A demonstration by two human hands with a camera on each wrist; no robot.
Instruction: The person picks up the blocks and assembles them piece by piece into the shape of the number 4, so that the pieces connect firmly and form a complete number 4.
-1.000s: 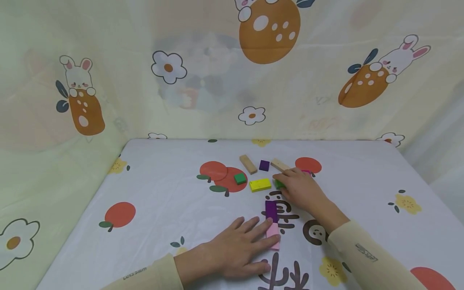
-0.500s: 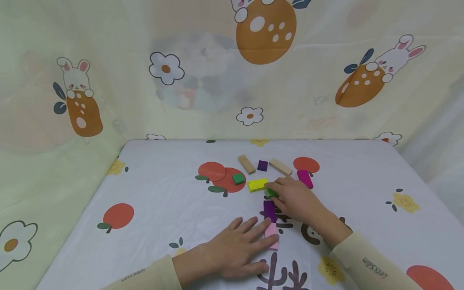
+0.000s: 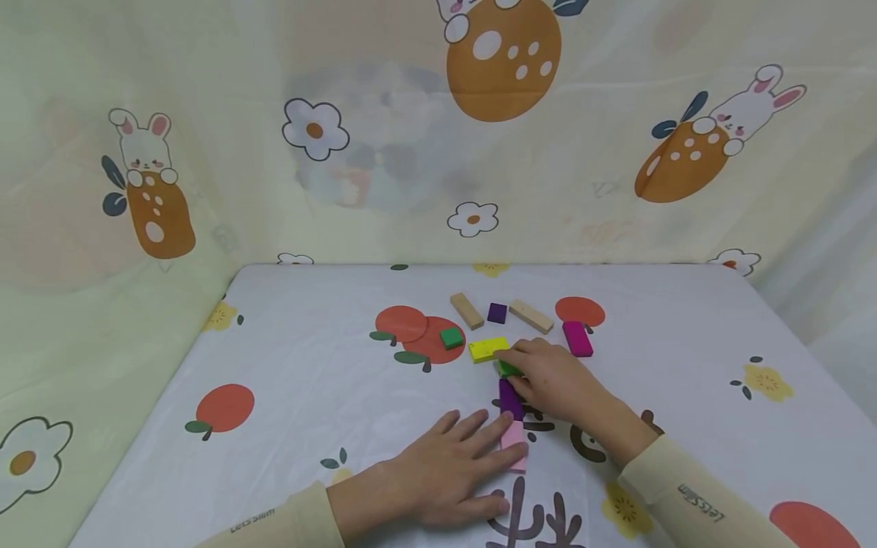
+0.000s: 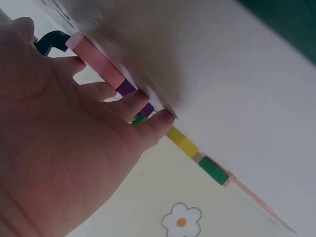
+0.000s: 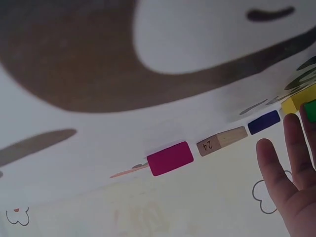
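Note:
A pink block (image 3: pixel 514 445) and a purple block (image 3: pixel 510 399) lie end to end in a line on the table. My left hand (image 3: pixel 452 472) rests flat with spread fingers, its fingertips on or against the pink block's left side; the left wrist view shows fingers along the pink block (image 4: pixel 96 59) and the purple one. At the far end of the purple block, my right hand (image 3: pixel 558 380) pinches a light green block (image 3: pixel 508 369), partly hidden by its fingers. A yellow block (image 3: pixel 488 350) lies just beyond, close to the right fingertips.
Around the far side lie a dark green block (image 3: pixel 451 338), two plain wooden blocks, one left (image 3: pixel 467 310) and one right (image 3: pixel 530 316), a small dark purple block (image 3: pixel 497 313) and a magenta block (image 3: pixel 578 339). A patterned curtain (image 3: pixel 384 228) stands behind the table.
My right hand has brought the light green block leftward and nearer, from beside the yellow block to the purple block's far end. The magenta block came into full view. My left hand stays put.

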